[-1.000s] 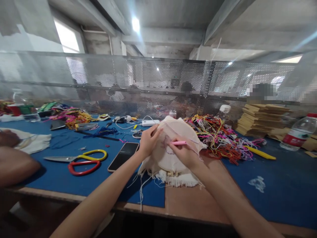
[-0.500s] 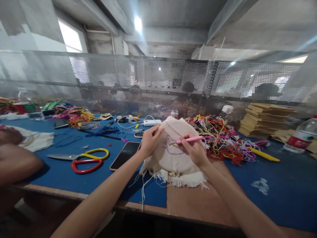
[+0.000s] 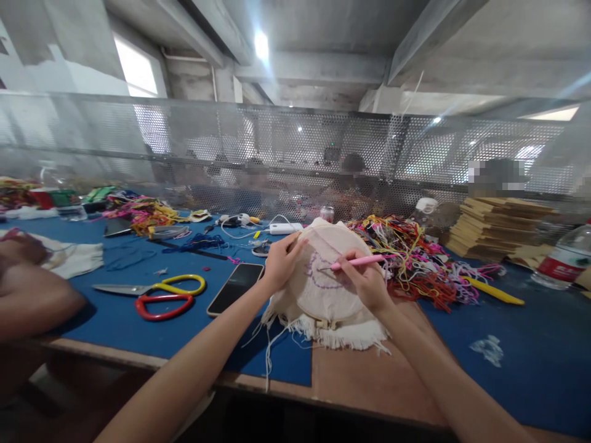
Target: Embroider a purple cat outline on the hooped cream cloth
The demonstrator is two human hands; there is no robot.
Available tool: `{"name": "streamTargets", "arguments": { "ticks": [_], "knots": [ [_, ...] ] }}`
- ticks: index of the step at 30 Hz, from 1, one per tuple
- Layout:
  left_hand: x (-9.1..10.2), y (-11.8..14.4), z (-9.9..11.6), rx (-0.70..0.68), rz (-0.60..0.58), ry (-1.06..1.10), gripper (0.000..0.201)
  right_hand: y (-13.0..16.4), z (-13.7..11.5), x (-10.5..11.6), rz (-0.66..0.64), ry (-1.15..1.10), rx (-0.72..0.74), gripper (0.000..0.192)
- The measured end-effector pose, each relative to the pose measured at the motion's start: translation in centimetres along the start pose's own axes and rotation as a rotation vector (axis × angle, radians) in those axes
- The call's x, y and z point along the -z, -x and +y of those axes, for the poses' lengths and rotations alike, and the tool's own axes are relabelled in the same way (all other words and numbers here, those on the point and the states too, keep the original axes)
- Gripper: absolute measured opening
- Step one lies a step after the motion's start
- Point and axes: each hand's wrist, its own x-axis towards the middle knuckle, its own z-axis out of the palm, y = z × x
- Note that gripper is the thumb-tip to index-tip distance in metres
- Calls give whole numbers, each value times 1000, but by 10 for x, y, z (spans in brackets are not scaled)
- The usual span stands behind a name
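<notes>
While my right hand [image 3: 368,284] pinched the pink pen [image 3: 362,261], one skid of its thin tip could have snagged the purple outline [image 3: 322,285] left of that pinch; the hooped cloth [image 3: 329,301] lay underneath, edge held in my left hand [image 3: 280,263], where slack could have let it turn!

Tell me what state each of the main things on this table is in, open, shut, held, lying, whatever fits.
Hoop, fitted around the cloth
Cloth, stretched, lower edge frayed
Pink tool, held in the right hand
Scissors, lying flat, blades apparently closed
Phone, face up, screen dark
Thread pile, tangled
Yellow tool, lying down
Brown paper, stacked
Far-right bottle, upright
</notes>
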Motion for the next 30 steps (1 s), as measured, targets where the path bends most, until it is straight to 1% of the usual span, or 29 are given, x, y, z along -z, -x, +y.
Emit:
{"name": "streamTargets", "arguments": {
  "ticks": [7, 13, 17, 25, 27, 30],
  "knots": [
    [-1, 0, -3, -5, -3, -19, 39, -2, 11, -2, 2, -43, 9, 28],
    [-1, 0, -4, -14, -22, -18, 37, -3, 12, -1, 2, -68, 9, 27],
    [-2, 0, -4, -12, -24, -36, 37, -4, 13, -1, -6, -32, 25, 28],
    [-2, 0, -5, -39, -29, -37, 37, -2, 14, 0, 6, 124, 71, 28],
    [-2, 1, -3, -38, -27, -27, 36, 0, 14, 0, -6, 239, 116, 27],
    [-2, 2, 1, -33, -20, -6, 36, 2, 11, -3, -81, 507, 242, 23]
  ]
}}
